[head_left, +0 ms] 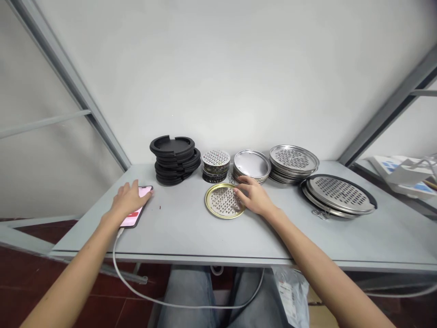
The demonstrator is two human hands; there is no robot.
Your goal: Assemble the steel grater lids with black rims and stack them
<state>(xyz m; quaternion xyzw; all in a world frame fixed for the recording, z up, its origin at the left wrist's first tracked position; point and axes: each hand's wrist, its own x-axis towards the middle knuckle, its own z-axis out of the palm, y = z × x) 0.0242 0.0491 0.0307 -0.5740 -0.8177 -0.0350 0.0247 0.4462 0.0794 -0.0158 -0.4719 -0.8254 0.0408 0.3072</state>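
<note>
Right fingers (241, 196) at gold-rimmed grater disc (223, 202)

Left of the gold-rimmed disc (224, 203), the left grip (128, 199) masks part of the phone (132, 219); the right grip (253, 195) covers a stretch of the disc's rim; far right of it, white packaging (406, 177) runs out of frame; below it, a bag's label (287, 300) is too small to read!

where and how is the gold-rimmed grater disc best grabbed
Likely by the rim, from the near right with the right hand: the disc lies flat, its round gold edge offers a hold away from the rough-looking, perforated middle, and the small grater stack stands close behind it.
</note>
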